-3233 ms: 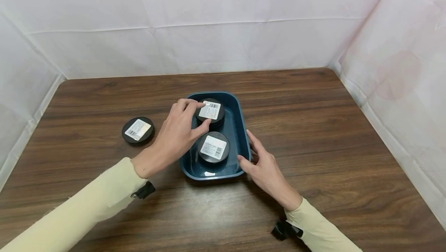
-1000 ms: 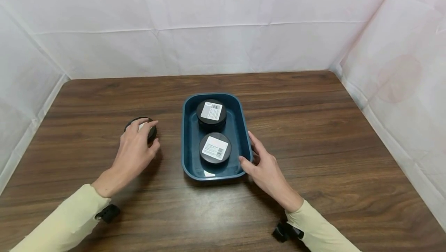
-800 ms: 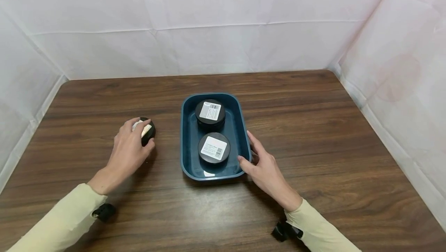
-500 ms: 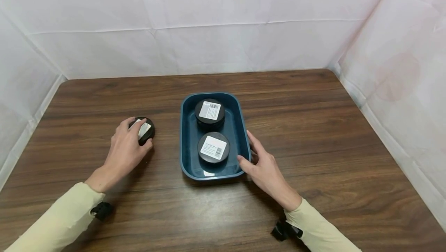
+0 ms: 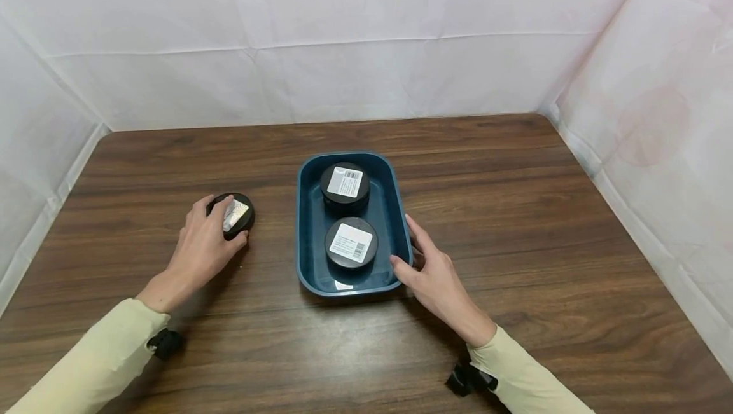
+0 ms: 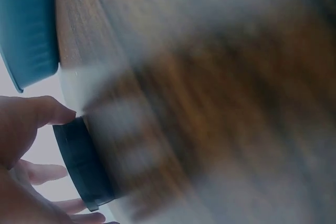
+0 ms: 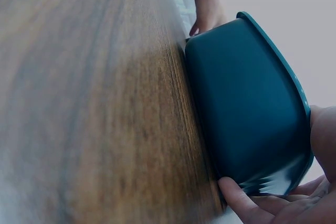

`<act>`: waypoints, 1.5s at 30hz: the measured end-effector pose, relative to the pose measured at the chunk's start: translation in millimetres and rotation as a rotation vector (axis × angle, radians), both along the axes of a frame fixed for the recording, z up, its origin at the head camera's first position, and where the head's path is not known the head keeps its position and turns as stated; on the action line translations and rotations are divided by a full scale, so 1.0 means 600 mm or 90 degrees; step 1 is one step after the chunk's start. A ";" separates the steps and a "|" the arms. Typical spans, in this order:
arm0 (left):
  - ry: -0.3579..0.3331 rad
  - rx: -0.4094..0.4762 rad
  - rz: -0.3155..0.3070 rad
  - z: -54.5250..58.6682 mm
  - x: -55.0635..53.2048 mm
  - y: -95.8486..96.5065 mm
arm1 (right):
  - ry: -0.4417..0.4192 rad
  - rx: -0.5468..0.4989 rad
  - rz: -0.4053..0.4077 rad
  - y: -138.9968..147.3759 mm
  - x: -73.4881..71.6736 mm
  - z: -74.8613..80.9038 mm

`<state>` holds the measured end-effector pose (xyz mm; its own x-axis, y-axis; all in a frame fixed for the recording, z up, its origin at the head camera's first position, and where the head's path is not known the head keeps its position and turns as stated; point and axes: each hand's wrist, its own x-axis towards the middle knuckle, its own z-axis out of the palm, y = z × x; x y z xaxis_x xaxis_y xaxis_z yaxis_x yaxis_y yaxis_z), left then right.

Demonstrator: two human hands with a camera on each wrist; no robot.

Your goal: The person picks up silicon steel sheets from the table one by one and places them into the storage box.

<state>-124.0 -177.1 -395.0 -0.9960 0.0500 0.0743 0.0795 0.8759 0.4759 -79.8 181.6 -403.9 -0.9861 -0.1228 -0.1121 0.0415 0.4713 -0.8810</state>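
Note:
In the head view, my left hand (image 5: pixel 203 239) is on a flat round black container (image 5: pixel 242 215) with a silvery-white label, resting on the table left of the tray. My thumb touches its near right edge and my fingers reach over its far left side; the left wrist view shows the thumb against its rim. My right hand (image 5: pixel 438 280) grips the right side of a blue tray (image 5: pixel 304 236), thumb at the rim and fingers along the outer wall. Inside lie a front black container (image 5: pixel 350 243) and a taller rear one (image 5: pixel 345 182), perhaps stacked, both with white labels.
The brown wood-grain table (image 5: pixel 515 210) meets a white sheet wall (image 5: pixel 343 77) at the back, with more sheeting at both sides. A gap of bare tabletop separates the left container from the tray. Black wrist devices (image 5: pixel 165 344) sit on both sleeves.
My left hand has left the rear container in the tray and gone left to the container on the table. Over the last second its fingers have shifted slightly left. My right hand stays put.

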 end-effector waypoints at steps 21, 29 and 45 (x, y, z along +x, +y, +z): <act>-0.045 0.001 0.001 0.004 -0.004 -0.007 | 0.002 -0.001 0.001 0.000 0.001 0.000; -0.048 -0.009 -0.002 0.005 -0.006 -0.009 | 0.004 -0.002 0.002 0.000 0.000 0.000; -0.018 -0.010 -0.002 0.005 -0.007 -0.007 | 0.005 -0.008 0.003 0.001 0.001 0.000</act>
